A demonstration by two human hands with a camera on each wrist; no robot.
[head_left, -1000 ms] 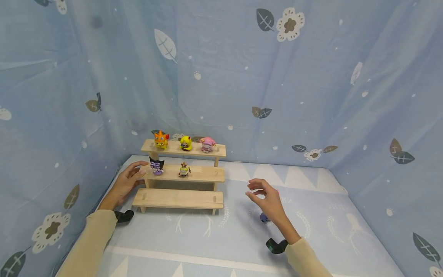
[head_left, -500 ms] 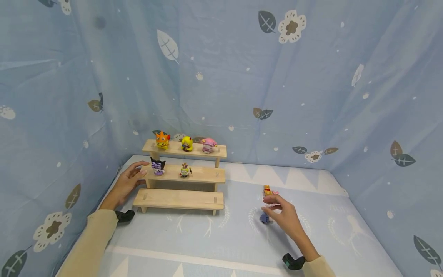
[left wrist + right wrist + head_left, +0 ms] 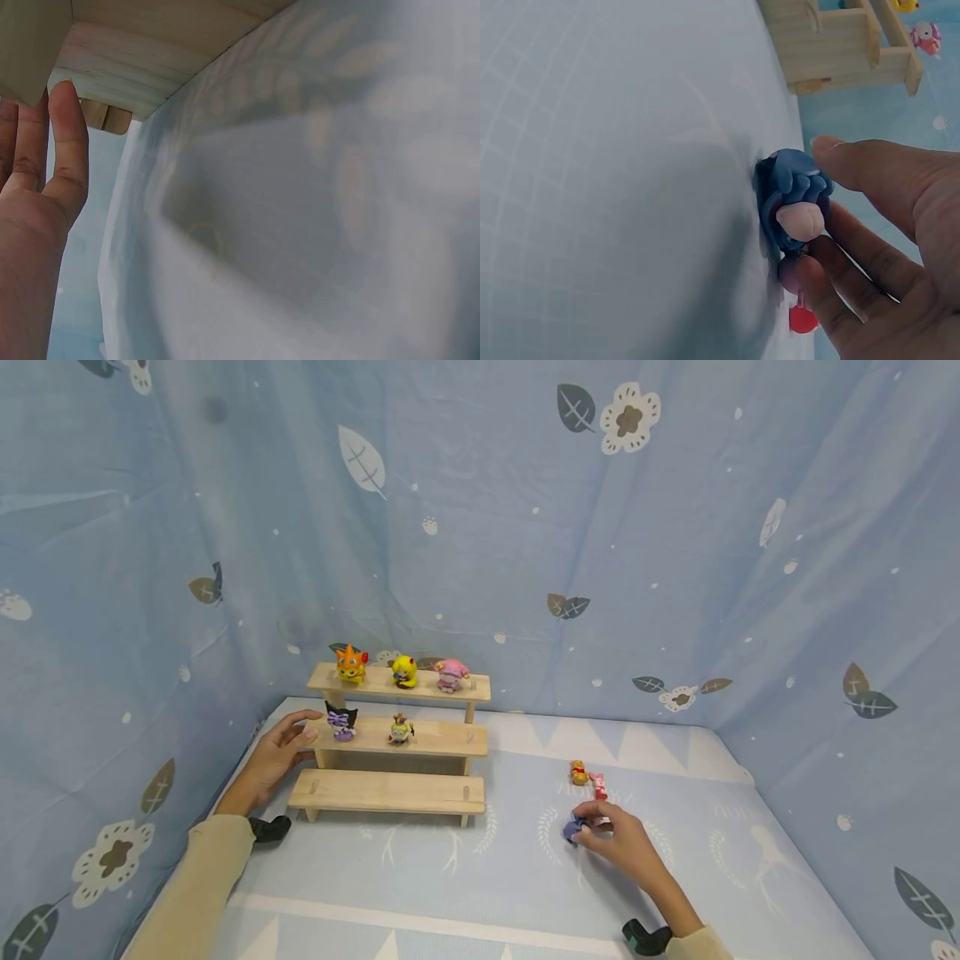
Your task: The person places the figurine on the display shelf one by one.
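In the head view my left hand (image 3: 276, 758) holds the left end of the middle board of a three-step wooden display shelf (image 3: 397, 789). Its fingers (image 3: 69, 135) reach behind the pale wood in the left wrist view. On the right, my right hand (image 3: 626, 847) has thumb and fingers around a small blue donkey figurine (image 3: 572, 831) down on the cloth. The right wrist view shows the donkey's pink muzzle (image 3: 802, 221) facing the camera, with the thumb on one side and fingertips on the other. Just beyond lie a pink-and-red figurine (image 3: 598, 786) and a yellow bear figurine (image 3: 578, 772).
Along the top board stand an orange-and-yellow figurine (image 3: 350, 665), a yellow one (image 3: 404, 672) and a pink one (image 3: 452, 676). The middle board bears a black-and-purple figurine (image 3: 342, 722) and a crowned yellow one (image 3: 400, 729). Patterned blue curtains (image 3: 480, 552) enclose the table.
My right hand has moved right and down from beside the shelf, uncovering the bear and the pink-and-red figurine, and its fingers have closed around the blue donkey. The left hand stays put.
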